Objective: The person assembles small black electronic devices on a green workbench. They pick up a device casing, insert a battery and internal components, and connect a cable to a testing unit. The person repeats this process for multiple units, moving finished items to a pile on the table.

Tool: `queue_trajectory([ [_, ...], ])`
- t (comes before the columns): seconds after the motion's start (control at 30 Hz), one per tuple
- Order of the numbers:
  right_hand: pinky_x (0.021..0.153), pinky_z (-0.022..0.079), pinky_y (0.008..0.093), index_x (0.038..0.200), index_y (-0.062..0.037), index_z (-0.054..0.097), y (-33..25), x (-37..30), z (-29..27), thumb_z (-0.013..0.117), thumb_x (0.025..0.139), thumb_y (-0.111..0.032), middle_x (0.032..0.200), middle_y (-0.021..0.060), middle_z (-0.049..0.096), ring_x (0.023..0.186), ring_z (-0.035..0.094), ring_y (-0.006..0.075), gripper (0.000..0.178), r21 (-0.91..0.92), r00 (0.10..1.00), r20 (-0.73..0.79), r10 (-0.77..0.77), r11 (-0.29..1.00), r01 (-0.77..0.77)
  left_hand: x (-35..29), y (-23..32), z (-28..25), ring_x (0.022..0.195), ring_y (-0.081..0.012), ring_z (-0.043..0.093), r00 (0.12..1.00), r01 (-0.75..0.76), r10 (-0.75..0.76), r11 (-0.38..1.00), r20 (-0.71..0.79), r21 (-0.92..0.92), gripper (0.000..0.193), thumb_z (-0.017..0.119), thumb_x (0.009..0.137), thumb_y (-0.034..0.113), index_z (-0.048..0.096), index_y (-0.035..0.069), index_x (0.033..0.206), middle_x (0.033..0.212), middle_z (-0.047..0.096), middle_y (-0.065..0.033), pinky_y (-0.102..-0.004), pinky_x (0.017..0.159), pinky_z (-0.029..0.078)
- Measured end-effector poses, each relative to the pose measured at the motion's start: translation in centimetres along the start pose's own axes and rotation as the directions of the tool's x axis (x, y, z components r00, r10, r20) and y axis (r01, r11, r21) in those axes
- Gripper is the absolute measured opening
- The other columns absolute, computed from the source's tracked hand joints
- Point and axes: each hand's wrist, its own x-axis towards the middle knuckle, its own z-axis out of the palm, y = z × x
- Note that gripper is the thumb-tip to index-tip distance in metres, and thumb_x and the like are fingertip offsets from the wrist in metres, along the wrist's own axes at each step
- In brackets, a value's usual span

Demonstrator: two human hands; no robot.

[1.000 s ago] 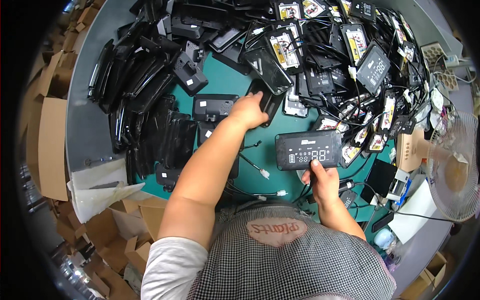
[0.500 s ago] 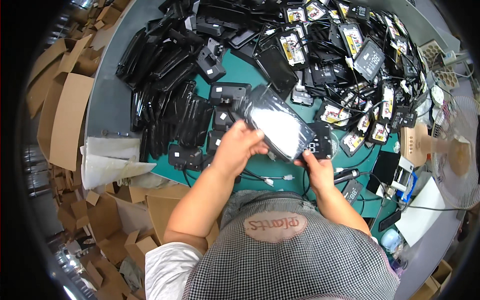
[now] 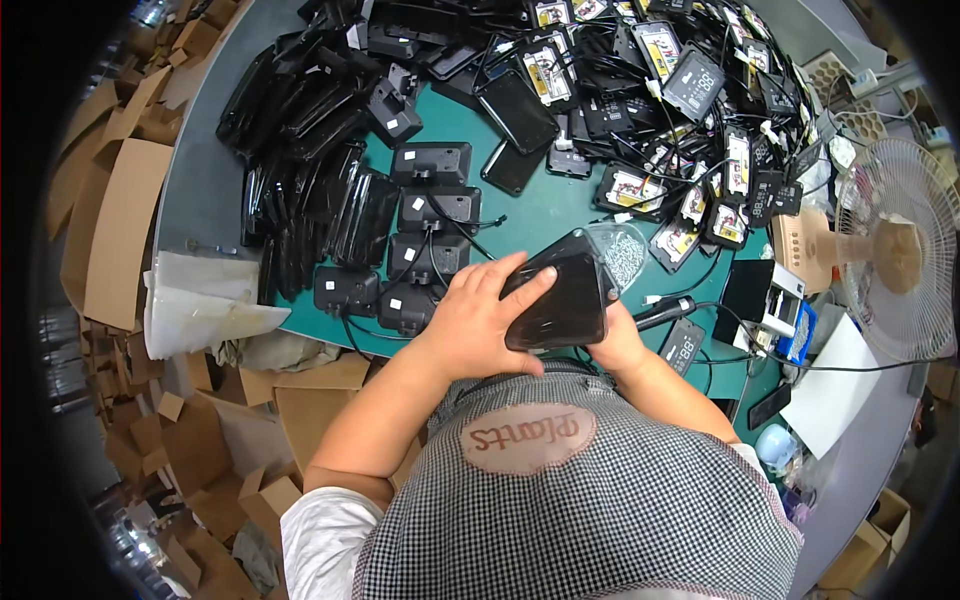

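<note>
Close to my body, I hold a glossy black rectangular cover (image 3: pixel 560 305) above the table, tilted. My left hand (image 3: pixel 480 315) grips its left side, thumb and fingers spread along the edge and onto the face. My right hand (image 3: pixel 618 340) holds the lower right edge, most of its fingers hidden behind the cover. Whatever lies under the cover cannot be seen. Just beyond it sits a clear dish of small screws (image 3: pixel 624 255). An electric screwdriver (image 3: pixel 664 312) lies beside my right hand, near a loose display board (image 3: pixel 682 346).
Assembled black units (image 3: pixel 430 163) with cables stand in rows at left, beside stacked black covers (image 3: pixel 362 220). Tangled display boards with wires (image 3: pixel 655 100) heap at the far right. A fan (image 3: pixel 895 250) stands at right; cardboard boxes (image 3: pixel 125 235) crowd the left side.
The cover has come nearer to me and turned, losing its bright reflection. The display board by my right hand is no longer visible there. The dish of screws now shows more fully.
</note>
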Motion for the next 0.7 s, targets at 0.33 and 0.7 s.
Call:
queue_trajectory([
  [0.33, 0.092, 0.05, 0.0341, 0.119, -0.0005, 0.061, -0.8, -1.0, 0.6, 0.063, 0.088, -0.005, 0.114, 0.011, 0.066, 0.105, 0.063, 0.0198, 0.032, -0.254, 0.989, 0.107, -0.107, 0.958, 0.131, -0.8, 2.1, 0.2, 0.114, -0.0385, 0.053, 0.983, 0.085, -0.085, 0.996, -0.162, -0.007, 0.11, 0.091, 0.052, 0.044, 0.042, 0.018, 0.147, 0.129, 0.049, -0.0207, -0.05, 0.097, 0.044],
  [0.7, 0.076, 0.051, 0.0275, 0.113, 0.0036, 0.059, -2.0, -1.1, 1.2, 0.053, 0.099, -0.025, 0.098, 0.0072, 0.066, 0.086, 0.061, 0.012, 0.032, 0.01, 0.998, -0.067, -0.001, 1.0, 0.002, -1.1, 2.7, 1.1, 0.12, -0.0407, 0.05, 0.986, 0.121, -0.122, 0.993, -0.115, -0.015, 0.109, 0.09, 0.054, 0.046, 0.041, 0.019, 0.148, 0.135, 0.045, -0.0219, -0.051, 0.101, 0.042],
])
